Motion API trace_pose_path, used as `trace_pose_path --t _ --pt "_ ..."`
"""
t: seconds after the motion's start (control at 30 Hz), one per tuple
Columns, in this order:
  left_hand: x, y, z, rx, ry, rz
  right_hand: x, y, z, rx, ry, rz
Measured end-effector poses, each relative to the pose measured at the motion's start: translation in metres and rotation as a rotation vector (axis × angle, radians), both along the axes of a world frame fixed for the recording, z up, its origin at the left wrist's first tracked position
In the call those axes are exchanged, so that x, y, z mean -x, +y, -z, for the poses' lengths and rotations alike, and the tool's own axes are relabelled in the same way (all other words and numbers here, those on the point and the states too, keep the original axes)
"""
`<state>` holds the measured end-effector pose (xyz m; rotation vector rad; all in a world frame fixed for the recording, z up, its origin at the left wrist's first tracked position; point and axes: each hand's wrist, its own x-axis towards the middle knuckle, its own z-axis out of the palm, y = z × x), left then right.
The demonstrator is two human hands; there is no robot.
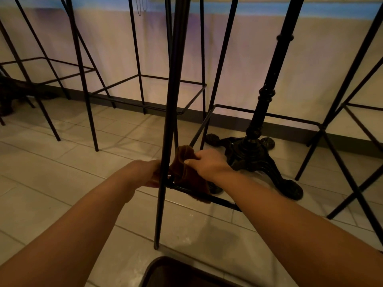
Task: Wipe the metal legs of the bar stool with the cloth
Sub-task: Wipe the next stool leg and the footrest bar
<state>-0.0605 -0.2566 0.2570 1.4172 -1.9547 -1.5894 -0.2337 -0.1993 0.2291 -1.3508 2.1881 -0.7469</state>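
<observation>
A thin black metal leg of the bar stool (169,112) runs down the middle of the view to the tiled floor. A horizontal footrest bar (219,200) joins it low down. A brown cloth (186,172) hangs over that joint, just right of the leg. My right hand (207,162) grips the cloth from the right. My left hand (145,172) reaches in from the left; its fingers are hidden behind the leg and seem to touch the cloth's left edge.
Other black wire stools stand at the left (83,83), behind (165,94) and at the right (342,112). An ornate cast-iron table base (255,146) sits just right of my hands. A dark object's curved rim (178,270) shows at the bottom edge. A wall with a dark skirting runs behind.
</observation>
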Motion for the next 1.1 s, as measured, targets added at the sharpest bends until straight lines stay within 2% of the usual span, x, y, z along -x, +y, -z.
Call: trace_pose_path --t 0.13,0.33,0.5,0.6,0.73,0.87,0.93,1.1 --pt "-0.002 0.002 -0.012 0.012 0.001 -0.001 -0.006 0.008 -0.009 -0.025 0.102 -0.081" --pt "-0.006 0.008 -0.022 0.032 0.072 -0.031 -0.029 0.033 -0.016 -0.186 0.031 -0.274" --pt "-0.013 0.011 -0.013 0.023 0.251 0.016 -0.029 0.046 -0.021 -0.073 0.036 -0.251" --pt "-0.015 0.011 -0.01 0.014 0.277 0.04 -0.025 0.058 -0.024 0.014 0.026 -0.283" --pt "-0.025 0.017 -0.005 0.179 0.336 0.083 -0.023 0.066 -0.029 0.003 -0.129 -0.329" --pt "-0.028 0.017 0.002 0.208 0.387 0.079 -0.025 0.059 -0.031 0.02 -0.153 -0.221" --pt "-0.025 0.016 0.003 0.215 0.399 0.059 -0.029 0.048 -0.028 0.012 -0.054 -0.167" --pt "-0.023 0.016 0.005 0.258 0.378 0.054 -0.037 0.033 -0.023 -0.13 -0.023 -0.14"
